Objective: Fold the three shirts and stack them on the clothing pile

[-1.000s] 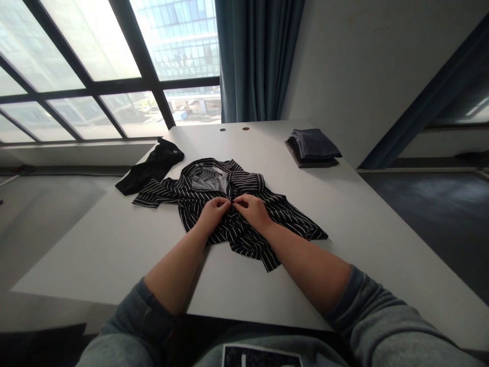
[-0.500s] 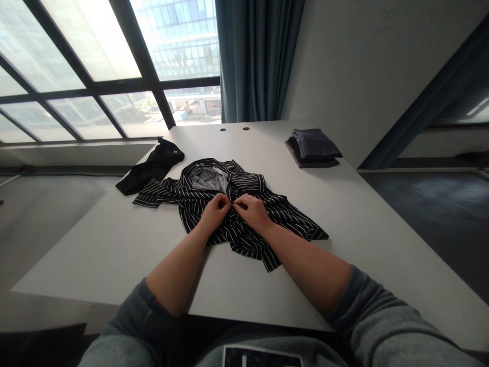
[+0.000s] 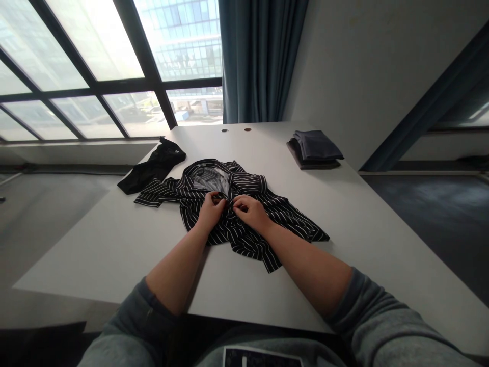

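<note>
A black shirt with white stripes [image 3: 294, 216] lies spread and rumpled on the white table [image 3: 244, 290], its collar toward the window and its pale inside showing at the neck. Just below the neck opening, my left hand [image 3: 211, 210] pinches the front edge of the cloth. My right hand [image 3: 252, 210] is closed on the same front strip, a small gap to the right of the left hand. Whatever small part of the placket sits between the fingertips is too small to make out.
Crumpled black clothing [image 3: 155, 165] lies at the table's left edge. A stack of folded dark clothes [image 3: 316, 148] sits at the back right. Two round holes pierce the far tabletop. Beyond it hang a blue curtain [image 3: 260, 61] and a large window [image 3: 187, 46].
My left hand has shifted slightly left, so the fingertips of both hands are a little farther apart. My right hand and the shirt stay nearly in place.
</note>
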Tool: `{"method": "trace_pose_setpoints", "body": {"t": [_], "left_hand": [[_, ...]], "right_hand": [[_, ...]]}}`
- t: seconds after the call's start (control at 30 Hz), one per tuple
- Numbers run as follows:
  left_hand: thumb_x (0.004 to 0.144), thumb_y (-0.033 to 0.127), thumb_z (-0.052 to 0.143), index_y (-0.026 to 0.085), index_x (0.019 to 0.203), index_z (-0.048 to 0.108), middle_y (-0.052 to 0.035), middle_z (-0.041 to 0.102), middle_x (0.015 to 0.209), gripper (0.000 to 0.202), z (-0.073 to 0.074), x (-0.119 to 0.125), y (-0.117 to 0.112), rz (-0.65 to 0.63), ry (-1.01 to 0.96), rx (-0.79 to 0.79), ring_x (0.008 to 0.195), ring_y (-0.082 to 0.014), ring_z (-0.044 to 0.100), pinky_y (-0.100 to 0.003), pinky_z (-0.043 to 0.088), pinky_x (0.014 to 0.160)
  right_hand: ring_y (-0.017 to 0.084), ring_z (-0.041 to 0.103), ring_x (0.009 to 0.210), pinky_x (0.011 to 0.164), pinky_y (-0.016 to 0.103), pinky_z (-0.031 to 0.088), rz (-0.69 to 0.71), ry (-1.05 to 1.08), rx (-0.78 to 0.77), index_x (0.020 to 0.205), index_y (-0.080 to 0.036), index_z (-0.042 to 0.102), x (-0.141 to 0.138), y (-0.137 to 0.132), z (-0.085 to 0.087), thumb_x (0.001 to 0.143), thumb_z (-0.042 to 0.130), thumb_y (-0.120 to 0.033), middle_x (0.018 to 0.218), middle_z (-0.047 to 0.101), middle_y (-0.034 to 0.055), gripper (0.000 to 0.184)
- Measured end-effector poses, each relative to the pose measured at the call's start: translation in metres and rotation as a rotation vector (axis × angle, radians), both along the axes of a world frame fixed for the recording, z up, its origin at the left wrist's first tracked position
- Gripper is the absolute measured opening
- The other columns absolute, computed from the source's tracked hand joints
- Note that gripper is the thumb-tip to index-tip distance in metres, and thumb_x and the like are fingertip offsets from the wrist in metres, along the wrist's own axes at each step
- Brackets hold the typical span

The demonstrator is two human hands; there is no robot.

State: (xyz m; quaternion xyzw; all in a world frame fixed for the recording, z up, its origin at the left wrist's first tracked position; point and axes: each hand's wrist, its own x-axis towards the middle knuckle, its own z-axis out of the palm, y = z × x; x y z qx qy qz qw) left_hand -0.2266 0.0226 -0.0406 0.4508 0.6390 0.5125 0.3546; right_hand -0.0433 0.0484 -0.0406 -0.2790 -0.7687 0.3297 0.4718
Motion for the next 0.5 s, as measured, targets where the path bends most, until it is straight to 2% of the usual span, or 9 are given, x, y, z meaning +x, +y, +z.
{"method": "trace_pose_setpoints", "body": {"t": [0.07,0.17,0.27,0.37,0.5], "left_hand": [[0.085,0.029,0.074,0.019,0.119,0.058,-0.0007,0.07,0.084,0.039,0.0,0.0,0.001,-0.008,-0.09,0.003,0.076,-0.0169,0.07,-0.03,0.053,0.075],[0.086,0.041,0.072,0.018,0.103,0.063,-0.0031,0.07,0.086,0.03,0.0,0.002,0.001,-0.03,-0.239,0.005,0.077,-0.0168,0.07,-0.03,0.054,0.075],[0.08,0.047,0.076,0.017,0.091,0.064,-0.0016,0.068,0.079,0.034,0.0,0.002,-0.001,-0.016,-0.238,0.009,0.071,-0.0154,0.066,-0.029,0.052,0.07],[0.071,0.042,0.082,0.018,0.084,0.062,0.0015,0.064,0.071,0.034,0.002,0.002,-0.003,-0.034,-0.144,0.025,0.067,-0.0132,0.061,-0.026,0.048,0.067],[0.071,0.039,0.08,0.02,0.082,0.056,0.0047,0.059,0.069,0.032,0.011,0.006,-0.009,-0.128,-0.21,0.07,0.066,-0.0117,0.058,-0.024,0.045,0.065]], "right_hand": [[0.022,0.07,0.107,0.084,0.033,0.056,0.005,0.003,-0.037,0.079,-0.021,0.073,0.0,0.0,-0.002,0.084,0.068,-0.016,0.113,0.075,0.0082,0.008],[0.023,0.07,0.112,0.083,0.033,0.057,0.015,-0.018,-0.092,0.079,-0.021,0.074,0.0,0.001,-0.003,0.083,0.069,-0.017,0.119,0.075,0.0091,0.007],[0.022,0.071,0.108,0.084,0.033,0.057,0.052,-0.022,-0.134,0.08,-0.02,0.074,0.001,0.002,-0.003,0.085,0.068,-0.022,0.119,0.075,0.0089,0.008],[0.02,0.072,0.096,0.086,0.034,0.057,0.108,0.029,-0.255,0.092,-0.02,0.074,0.001,0.004,-0.004,0.09,0.065,-0.031,0.103,0.077,0.0059,0.014],[0.018,0.069,0.079,0.075,0.031,0.057,0.082,0.148,-0.476,0.1,-0.02,0.07,0.0,0.009,-0.009,0.087,0.069,-0.042,0.088,0.074,0.0019,0.026]]}}
